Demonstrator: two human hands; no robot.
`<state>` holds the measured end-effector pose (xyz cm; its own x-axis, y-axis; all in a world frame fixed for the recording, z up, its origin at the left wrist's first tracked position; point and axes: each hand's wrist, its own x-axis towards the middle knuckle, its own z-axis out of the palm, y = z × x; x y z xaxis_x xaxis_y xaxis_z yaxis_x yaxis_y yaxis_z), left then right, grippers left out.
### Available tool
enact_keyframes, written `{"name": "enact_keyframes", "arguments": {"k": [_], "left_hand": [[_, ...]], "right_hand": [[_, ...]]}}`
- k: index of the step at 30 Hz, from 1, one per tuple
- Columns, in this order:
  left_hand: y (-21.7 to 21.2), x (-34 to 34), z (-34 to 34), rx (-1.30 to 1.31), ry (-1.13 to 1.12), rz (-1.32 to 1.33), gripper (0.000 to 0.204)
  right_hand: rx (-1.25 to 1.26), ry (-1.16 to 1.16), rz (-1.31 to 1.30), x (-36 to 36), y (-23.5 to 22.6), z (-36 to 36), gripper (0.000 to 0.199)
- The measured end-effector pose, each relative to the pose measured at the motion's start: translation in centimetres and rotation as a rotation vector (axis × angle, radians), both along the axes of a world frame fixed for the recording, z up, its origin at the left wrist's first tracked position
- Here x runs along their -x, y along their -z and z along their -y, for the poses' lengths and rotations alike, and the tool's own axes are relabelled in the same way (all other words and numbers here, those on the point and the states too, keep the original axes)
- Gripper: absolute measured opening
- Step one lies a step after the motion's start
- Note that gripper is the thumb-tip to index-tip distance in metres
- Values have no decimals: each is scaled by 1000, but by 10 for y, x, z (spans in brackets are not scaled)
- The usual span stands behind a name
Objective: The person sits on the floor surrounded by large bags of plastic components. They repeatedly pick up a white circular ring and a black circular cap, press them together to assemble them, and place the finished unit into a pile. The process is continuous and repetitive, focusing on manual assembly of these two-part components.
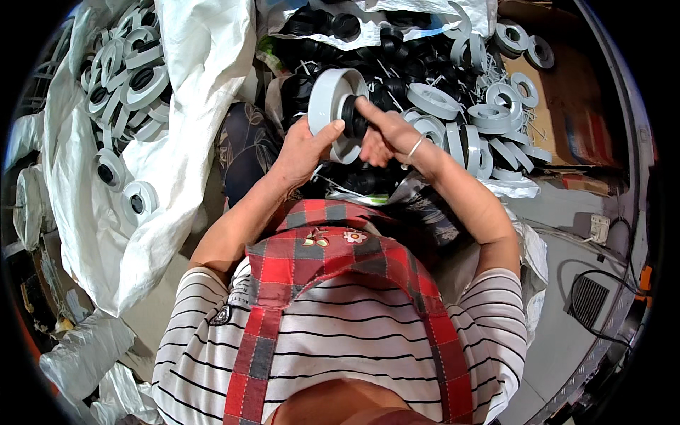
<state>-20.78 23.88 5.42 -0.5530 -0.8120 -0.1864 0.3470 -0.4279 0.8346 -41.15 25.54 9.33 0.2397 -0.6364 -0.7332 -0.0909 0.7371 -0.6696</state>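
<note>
Right hand point(391, 136): fingers blurred. Left hand point(309, 150): fingers behind grey ring point(324, 100) hidden. White sack point(205, 64) cut off above.

1 light-grey ring point(322, 106), held on edge, 1 round black cap point(353, 125) at its right side (partly covered)

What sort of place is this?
Probably a small workshop for plastic-looking parts: heaps of grey rings and black parts lie ahead, a white sack at left carries more rings, and the left hand grips one.
</note>
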Motion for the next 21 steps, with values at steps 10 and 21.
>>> {"name": "enact_keyframes", "arguments": {"k": [10, 21], "left_hand": [[-21, -3, 5, 233, -17, 256, 33], [-127, -39, 91, 1130, -826, 29, 62]], "right_hand": [[-193, -34, 364, 10, 14, 14, 74], [309, -415, -1496, 183, 135, 50, 60]]}}
